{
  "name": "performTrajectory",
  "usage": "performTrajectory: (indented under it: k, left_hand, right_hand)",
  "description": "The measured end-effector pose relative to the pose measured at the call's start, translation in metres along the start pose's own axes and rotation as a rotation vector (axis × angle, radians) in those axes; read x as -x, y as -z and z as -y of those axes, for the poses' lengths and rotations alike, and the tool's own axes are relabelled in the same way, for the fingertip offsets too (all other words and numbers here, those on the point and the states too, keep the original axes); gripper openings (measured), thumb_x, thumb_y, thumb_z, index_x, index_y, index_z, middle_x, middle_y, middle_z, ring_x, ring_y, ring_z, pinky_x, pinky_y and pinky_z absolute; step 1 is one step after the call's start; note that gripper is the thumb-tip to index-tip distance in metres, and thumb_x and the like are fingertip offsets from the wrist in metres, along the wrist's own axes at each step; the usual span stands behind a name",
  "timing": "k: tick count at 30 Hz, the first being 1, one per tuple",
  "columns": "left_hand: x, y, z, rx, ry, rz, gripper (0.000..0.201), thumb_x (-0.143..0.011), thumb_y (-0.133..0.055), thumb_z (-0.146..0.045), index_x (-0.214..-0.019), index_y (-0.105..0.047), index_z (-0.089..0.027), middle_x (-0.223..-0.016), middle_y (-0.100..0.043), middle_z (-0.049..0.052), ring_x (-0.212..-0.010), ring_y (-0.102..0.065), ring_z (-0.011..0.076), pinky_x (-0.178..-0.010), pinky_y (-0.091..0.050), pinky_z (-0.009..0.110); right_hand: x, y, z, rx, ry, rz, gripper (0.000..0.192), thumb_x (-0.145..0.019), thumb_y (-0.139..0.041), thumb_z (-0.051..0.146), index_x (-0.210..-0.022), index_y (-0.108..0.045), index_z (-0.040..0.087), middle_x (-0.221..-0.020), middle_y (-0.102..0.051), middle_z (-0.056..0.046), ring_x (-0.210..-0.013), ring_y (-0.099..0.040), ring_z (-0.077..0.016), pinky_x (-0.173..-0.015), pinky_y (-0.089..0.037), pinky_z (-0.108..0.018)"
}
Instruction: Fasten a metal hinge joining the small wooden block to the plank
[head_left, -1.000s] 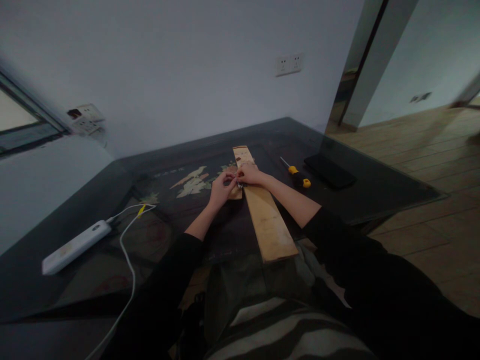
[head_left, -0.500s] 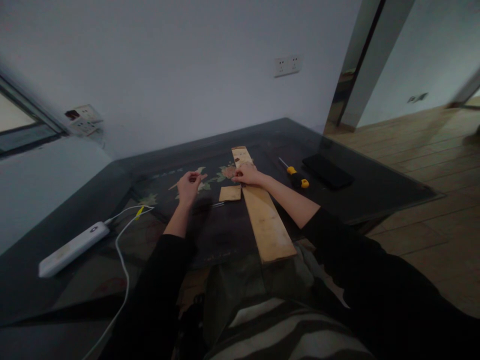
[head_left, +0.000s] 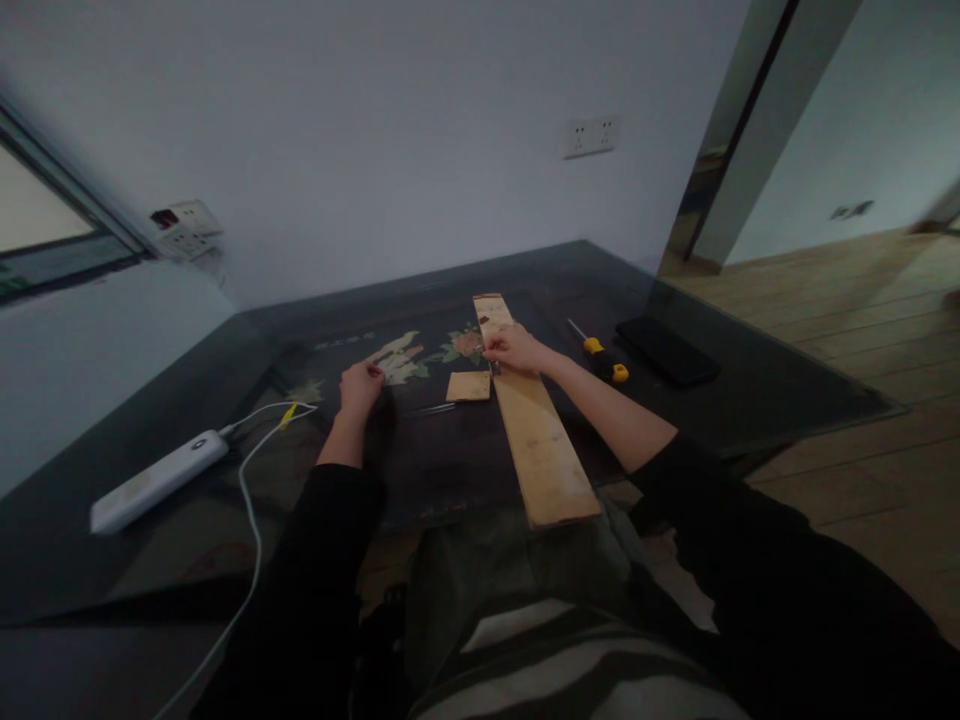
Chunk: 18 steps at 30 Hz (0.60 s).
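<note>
A long wooden plank [head_left: 541,440] lies lengthwise on the dark glass table [head_left: 750,385], its near end over the table's edge above my lap. My right hand [head_left: 514,350] rests on the plank's far part, fingertips pinched on a small metal piece [head_left: 493,368] at the plank's left edge. A small square of wood [head_left: 469,386] lies just left of the plank, with a thin metal rod [head_left: 431,408] beside it. My left hand [head_left: 360,385] rests on the table farther left, fingers curled in; nothing shows in it.
A yellow-handled screwdriver [head_left: 604,359] and a black phone [head_left: 667,352] lie right of the plank. A white power strip [head_left: 157,480] with a white cable [head_left: 251,500] sits at the left. Walls with sockets close the far and left sides; wooden floor lies to the right.
My left hand left the plank, swung left and came down on the table with its fingers curled. The small wooden square is now uncovered. My right hand stayed on the plank.
</note>
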<state>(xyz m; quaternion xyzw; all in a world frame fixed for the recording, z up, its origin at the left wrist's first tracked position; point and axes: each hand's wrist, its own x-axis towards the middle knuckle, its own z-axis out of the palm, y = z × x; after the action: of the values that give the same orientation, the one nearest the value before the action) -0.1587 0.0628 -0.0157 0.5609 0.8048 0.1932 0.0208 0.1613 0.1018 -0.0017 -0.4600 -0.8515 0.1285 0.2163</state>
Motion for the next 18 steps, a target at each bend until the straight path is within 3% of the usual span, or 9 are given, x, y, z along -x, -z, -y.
performTrajectory:
  k: [6,12,18]
  left_hand:
    - [-0.001,-0.002,0.000,-0.019,-0.020,0.010,0.025,-0.082,-0.059,-0.021,-0.101,-0.075,-0.014,-0.106,-0.075,0.016,-0.106,-0.068,0.0318,-0.086,-0.051,0.036]
    - [-0.004,-0.006,0.002,-0.046,-0.037,-0.009,0.029,-0.084,-0.056,-0.023,-0.104,-0.074,-0.013,-0.108,-0.072,0.018,-0.105,-0.066,0.0316,-0.086,-0.051,0.037]
    - [-0.004,-0.004,0.004,0.038,-0.061,-0.159,0.026,-0.084,-0.054,-0.023,-0.100,-0.072,-0.014,-0.108,-0.067,0.017,-0.104,-0.064,0.0299,-0.091,-0.049,0.040]
  right_hand:
    - [0.004,0.008,-0.006,-0.014,0.009,-0.048,0.018,-0.088,-0.064,0.028,-0.092,-0.076,0.016,-0.101,-0.073,-0.010,-0.100,-0.063,-0.0208,-0.089,-0.043,-0.032]
    - [0.007,0.013,-0.011,-0.007,0.022,-0.041,0.016,-0.086,-0.064,0.021,-0.091,-0.076,0.012,-0.092,-0.074,-0.009,-0.085,-0.064,-0.0174,-0.076,-0.044,-0.026]
    - [0.013,0.014,-0.011,0.030,-0.025,0.001,0.014,-0.081,-0.067,0.017,-0.091,-0.075,0.011,-0.092,-0.073,-0.008,-0.084,-0.063,-0.0166,-0.075,-0.043,-0.024]
